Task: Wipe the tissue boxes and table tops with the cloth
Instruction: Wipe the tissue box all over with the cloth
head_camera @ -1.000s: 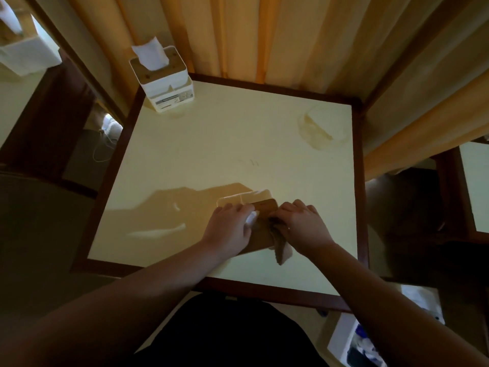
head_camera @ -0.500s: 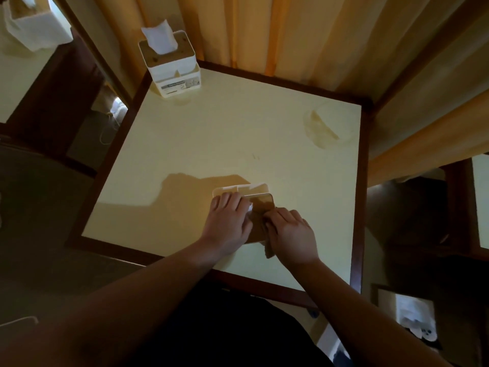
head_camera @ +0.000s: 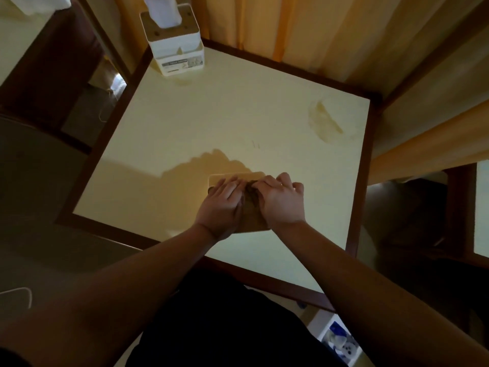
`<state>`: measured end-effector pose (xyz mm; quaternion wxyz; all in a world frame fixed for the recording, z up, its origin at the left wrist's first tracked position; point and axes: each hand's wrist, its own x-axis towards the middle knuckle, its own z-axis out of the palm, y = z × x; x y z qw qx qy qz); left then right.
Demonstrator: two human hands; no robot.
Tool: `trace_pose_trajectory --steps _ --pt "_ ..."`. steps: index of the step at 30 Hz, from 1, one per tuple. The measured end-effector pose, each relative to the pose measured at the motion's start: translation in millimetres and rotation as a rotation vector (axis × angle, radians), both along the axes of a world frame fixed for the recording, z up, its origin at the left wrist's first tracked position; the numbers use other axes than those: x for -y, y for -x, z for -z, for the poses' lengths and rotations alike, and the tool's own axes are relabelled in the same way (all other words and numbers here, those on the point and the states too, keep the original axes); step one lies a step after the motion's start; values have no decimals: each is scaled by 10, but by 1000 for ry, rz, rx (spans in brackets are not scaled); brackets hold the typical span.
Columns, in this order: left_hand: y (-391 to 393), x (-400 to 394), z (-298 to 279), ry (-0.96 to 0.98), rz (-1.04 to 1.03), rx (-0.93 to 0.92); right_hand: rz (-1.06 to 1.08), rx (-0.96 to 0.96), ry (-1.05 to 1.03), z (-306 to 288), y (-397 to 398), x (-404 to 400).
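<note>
A white tissue box (head_camera: 174,46) with a wooden lid and a tissue sticking out stands at the far left corner of the cream table top (head_camera: 238,115). Near the front middle lies a second tissue box (head_camera: 252,222), its brown lid facing me. My left hand (head_camera: 222,205) grips this box on its left side. My right hand (head_camera: 283,202) presses a crumpled brown cloth (head_camera: 251,192) onto the box's top, next to the left hand. Most of the box is hidden under both hands.
A pale semicircular mark (head_camera: 324,123) shows on the table near the far right corner. Orange curtains (head_camera: 291,27) hang behind the dark wood frame. Another table (head_camera: 481,207) stands to the right, and an open bin (head_camera: 336,340) sits on the floor at lower right.
The cloth, which hung off the box's near edge under my right hand, is now bunched on the lid between my hands. My right hand has shifted up and to the right.
</note>
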<state>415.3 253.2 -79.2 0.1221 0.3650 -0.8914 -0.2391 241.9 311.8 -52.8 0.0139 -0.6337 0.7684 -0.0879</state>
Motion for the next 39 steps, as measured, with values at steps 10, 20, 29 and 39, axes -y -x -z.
trace_pose_trajectory --steps 10,20,29,39 --pt "13 2 45 13 -23 4 -76 -18 -221 -206 -18 -572" --pt "0 16 128 28 7 -7 42 23 -64 -165 -26 -287" --pt "11 -1 76 38 -41 -35 53 27 -117 -85 8 -297" --pt "3 10 103 84 -5 -40 -19 18 -70 -157 -113 -863"
